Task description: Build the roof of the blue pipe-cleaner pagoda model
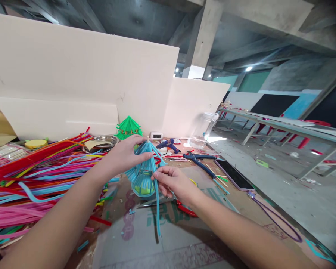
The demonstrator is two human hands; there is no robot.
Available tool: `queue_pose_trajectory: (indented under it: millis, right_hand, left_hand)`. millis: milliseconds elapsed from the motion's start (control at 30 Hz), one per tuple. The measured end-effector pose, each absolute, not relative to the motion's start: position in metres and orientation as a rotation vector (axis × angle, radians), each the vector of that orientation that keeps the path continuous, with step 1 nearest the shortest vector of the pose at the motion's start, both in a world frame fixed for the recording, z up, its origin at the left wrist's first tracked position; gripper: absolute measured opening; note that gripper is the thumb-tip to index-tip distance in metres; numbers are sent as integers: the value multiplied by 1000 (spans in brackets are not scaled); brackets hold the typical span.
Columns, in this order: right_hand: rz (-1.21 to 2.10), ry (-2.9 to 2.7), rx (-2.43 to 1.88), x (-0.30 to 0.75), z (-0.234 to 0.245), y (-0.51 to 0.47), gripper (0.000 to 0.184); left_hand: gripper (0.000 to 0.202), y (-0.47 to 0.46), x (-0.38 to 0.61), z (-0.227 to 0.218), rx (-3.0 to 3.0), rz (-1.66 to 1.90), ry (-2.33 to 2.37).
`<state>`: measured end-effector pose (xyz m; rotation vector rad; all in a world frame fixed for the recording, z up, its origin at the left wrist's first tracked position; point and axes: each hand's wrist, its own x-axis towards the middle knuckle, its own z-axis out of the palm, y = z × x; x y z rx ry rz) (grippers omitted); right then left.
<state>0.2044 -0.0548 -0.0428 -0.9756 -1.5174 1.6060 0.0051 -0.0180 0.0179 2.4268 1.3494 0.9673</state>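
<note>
A light-blue craft piece [142,177], built from pipe cleaners in a cone-like roof shape, stands in front of me with some yellow-green at its base. My left hand [131,151] grips its upper part, thumb across the front and fingers behind. My right hand [170,185] pinches a long blue pipe cleaner [157,213] that hangs down from the piece toward the board. Red-handled scissors [186,210] lie partly hidden beneath my right hand, their blades pointing left.
Bundles of coloured pipe cleaners [50,183] cover the left side. Behind stand a green pipe-cleaner roof [129,127], a small digital clock [156,135], a glue gun [169,145] and a clear jar [204,130]. Blue-handled pliers [203,166] and a phone [235,175] lie right.
</note>
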Motion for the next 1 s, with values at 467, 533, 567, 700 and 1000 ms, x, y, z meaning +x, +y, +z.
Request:
queue_pose_trajectory:
  millis: [467, 533, 567, 700, 1000]
  right_hand:
    - [1613, -1490, -967, 203, -46, -55, 34]
    - [1616, -1480, -960, 203, -46, -55, 34]
    - [1623, -1478, -956, 203, -46, -55, 34]
    - [1619, -1478, -960, 201, -45, -56, 33]
    - [1546, -1465, -988, 197, -50, -57, 32]
  left_hand:
    - [46, -19, 9, 20, 2366, 1131, 1318]
    - [45, -19, 10, 19, 2370, 1147, 1332]
    - [45, -19, 10, 19, 2369, 1148, 1339]
    - [45, -18, 9, 19, 2367, 1144, 1335]
    - [46, -17, 8, 17, 2376, 1159, 1339]
